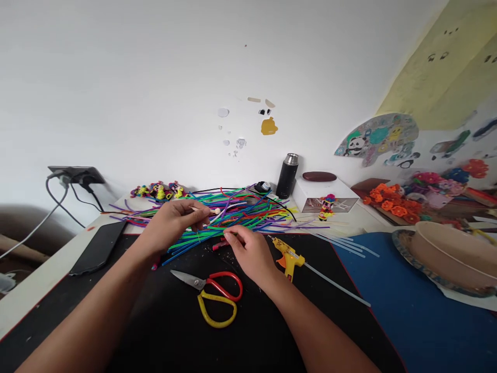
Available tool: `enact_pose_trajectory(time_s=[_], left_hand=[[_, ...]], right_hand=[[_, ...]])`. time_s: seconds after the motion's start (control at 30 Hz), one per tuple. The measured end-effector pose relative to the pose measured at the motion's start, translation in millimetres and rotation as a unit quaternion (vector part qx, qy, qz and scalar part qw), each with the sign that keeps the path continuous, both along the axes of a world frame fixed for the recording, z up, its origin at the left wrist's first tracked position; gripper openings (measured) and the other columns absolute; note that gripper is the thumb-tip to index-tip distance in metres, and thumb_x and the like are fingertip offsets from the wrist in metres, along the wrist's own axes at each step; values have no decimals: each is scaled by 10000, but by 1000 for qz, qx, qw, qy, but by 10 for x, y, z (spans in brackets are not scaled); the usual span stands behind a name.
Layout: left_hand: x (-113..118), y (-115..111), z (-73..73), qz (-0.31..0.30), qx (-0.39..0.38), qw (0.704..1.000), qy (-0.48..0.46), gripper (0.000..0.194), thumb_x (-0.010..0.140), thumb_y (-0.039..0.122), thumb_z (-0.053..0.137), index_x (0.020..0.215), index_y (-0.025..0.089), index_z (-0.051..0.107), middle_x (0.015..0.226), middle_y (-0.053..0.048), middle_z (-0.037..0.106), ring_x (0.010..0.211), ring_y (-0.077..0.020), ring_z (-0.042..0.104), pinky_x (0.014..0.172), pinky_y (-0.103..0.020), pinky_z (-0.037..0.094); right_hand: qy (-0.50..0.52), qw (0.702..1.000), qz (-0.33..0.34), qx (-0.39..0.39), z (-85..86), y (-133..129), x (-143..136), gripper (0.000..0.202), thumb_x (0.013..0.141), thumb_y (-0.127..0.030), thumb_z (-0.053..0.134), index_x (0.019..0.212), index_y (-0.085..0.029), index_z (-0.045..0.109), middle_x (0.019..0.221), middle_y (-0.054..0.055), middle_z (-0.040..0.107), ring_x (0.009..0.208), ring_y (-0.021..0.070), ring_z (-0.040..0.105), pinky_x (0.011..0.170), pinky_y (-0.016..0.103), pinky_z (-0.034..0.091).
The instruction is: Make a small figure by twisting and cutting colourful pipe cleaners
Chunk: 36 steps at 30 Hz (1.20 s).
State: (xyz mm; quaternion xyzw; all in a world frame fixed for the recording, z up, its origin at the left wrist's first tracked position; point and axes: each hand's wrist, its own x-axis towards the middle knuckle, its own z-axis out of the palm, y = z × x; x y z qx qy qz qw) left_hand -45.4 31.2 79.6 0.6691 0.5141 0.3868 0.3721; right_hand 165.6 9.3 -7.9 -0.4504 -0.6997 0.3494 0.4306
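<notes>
My left hand pinches a thin pale stick with a small cream-coloured bead-like tip above a pile of coloured pipe cleaners. My right hand is closed at the pile's front edge, thumb against fingers; whatever lies between them is too small to make out. Just left of its fingertips is a small dark red item. In front of both hands, scissors with one red and one yellow handle lie on the black mat. A yellow glue gun with a long glue stick lies right of my right hand.
A phone lies at the left. Behind stand small colourful figures, a black bottle, a white box and a doll figure. Orange flowers and a large bowl are at the right.
</notes>
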Motion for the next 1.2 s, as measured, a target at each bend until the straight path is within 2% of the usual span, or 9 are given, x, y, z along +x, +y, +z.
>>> enact_pose_trajectory(time_s=[0.07,0.17,0.3,0.4,0.5,0.63,0.8,1.03,1.2], left_hand=[[-29,32,-21,1,-2,1000,-11,436,776,625,781,746,191,762,696,-49,718,625,-178,610,599,-289,490],[-35,74,-96,-11,-11,1000,-10,435,783,626,770,780,191,764,701,-44,718,624,-176,606,607,-292,483],[-24,116,-185,-34,-41,999,-12,425,793,614,751,828,191,765,753,-45,741,637,-174,612,609,-290,480],[-31,138,-220,-45,-53,997,-15,420,795,604,743,830,185,757,741,-33,724,630,-170,611,600,-287,473],[-51,149,-239,-50,-49,997,-18,418,806,600,731,836,184,750,722,-23,702,626,-170,609,597,-284,473],[-64,147,-243,-72,-46,996,-21,421,829,596,722,852,177,753,771,-37,721,640,-168,613,628,-292,496],[-36,128,-232,-73,-49,996,-21,432,813,606,732,864,179,762,727,-31,701,618,-167,598,609,-293,487],[-23,134,-291,-75,-58,995,-43,427,828,592,746,872,167,760,691,-8,658,604,-149,570,599,-275,466],[9,138,-291,-76,-64,994,-41,446,806,612,758,865,170,751,683,-6,659,599,-153,578,599,-279,471]], right_hand=[[-110,993,-14,35,-31,10,-33,237,1035,-355,574,1097,-231,767,939,40,810,831,197,738,734,274,478],[-236,971,-25,38,-63,29,-119,258,1042,-320,560,1179,-251,768,1004,47,829,909,230,767,766,292,490],[-345,937,-34,45,-78,26,-253,328,1057,-328,514,1298,-244,722,1009,82,827,917,267,780,760,325,506],[-396,917,-30,40,-90,23,-318,327,1056,-337,507,1282,-218,711,966,107,818,877,291,783,721,343,508],[-415,909,-25,25,-111,38,-338,300,1056,-341,507,1212,-199,720,979,122,810,897,293,781,730,345,509],[-420,907,-14,7,-161,64,-341,292,1045,-325,527,1214,-180,717,1039,142,805,955,300,775,762,357,515],[-423,906,-10,4,-212,69,-350,261,1032,-318,551,1177,-161,702,1004,139,801,938,319,773,754,376,520],[-423,906,0,-27,-171,7,-320,249,994,-345,631,1173,-174,663,996,135,798,942,318,773,743,368,513],[-412,911,8,-9,-150,-77,-293,210,964,-323,641,1117,-182,665,956,116,798,905,312,771,718,360,498]])
